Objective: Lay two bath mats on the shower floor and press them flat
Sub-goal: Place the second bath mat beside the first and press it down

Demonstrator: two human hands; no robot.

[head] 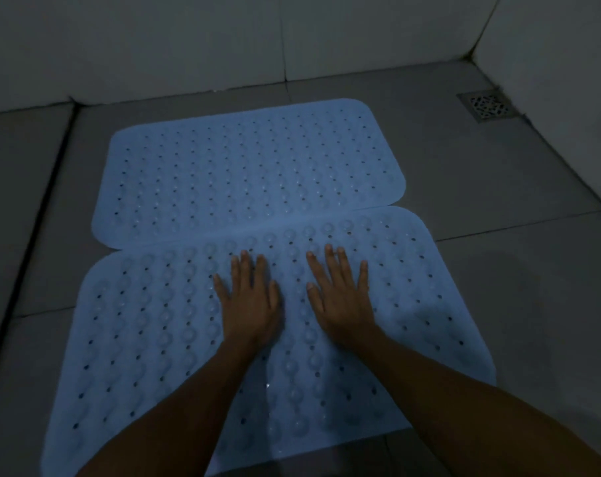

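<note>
Two light blue rubber bath mats with rows of holes and suction bumps lie on the grey tiled shower floor [498, 270]. The far mat [247, 170] lies flat near the back wall. The near mat [137, 339] lies in front of it, its far edge slightly overlapping the far mat's near edge. My left hand [250, 301] and my right hand [340, 297] rest palm-down with straight, spread fingers on the upper middle of the near mat, side by side, a small gap between them.
White tiled walls [188, 39] close the back and the right side. A square metal floor drain [488, 106] sits in the far right corner. A dark grout channel [33, 208] runs along the left. The light is dim.
</note>
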